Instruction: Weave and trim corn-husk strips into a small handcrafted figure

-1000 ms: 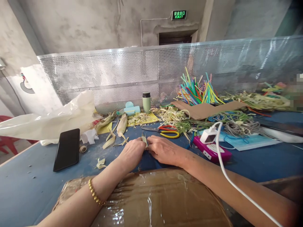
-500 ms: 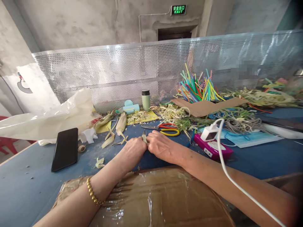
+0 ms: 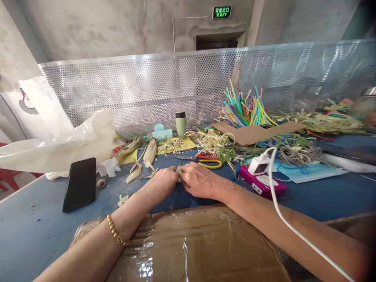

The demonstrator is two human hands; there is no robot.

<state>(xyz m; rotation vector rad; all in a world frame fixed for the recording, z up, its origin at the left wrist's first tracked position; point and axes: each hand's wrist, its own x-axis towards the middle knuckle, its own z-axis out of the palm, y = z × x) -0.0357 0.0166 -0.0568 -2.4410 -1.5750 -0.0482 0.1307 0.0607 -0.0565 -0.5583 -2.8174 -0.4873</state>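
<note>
My left hand (image 3: 165, 181) and my right hand (image 3: 197, 178) meet above the blue table, fingers closed and knuckles up. Between them a small pale green piece of corn husk (image 3: 179, 168) pokes up; most of it is hidden by my fingers. Just beyond my right hand lie scissors (image 3: 210, 160) with red and yellow handles. A larger dried corn husk (image 3: 150, 152) rests behind my left hand, with loose husk scraps (image 3: 134, 172) beside it.
A cardboard box (image 3: 199, 243) fills the near edge under my forearms. At left lies a black phone (image 3: 80, 185). To the right are a magenta power strip (image 3: 263, 182) with a white cable, a blue mask (image 3: 311, 171) and colourful pipe cleaners (image 3: 246, 109). A green bottle (image 3: 181, 125) stands behind.
Both hands have shifted very slightly left, still together. The husk piece between them now shows less pale and a little greener. The things on the table lie as before.
</note>
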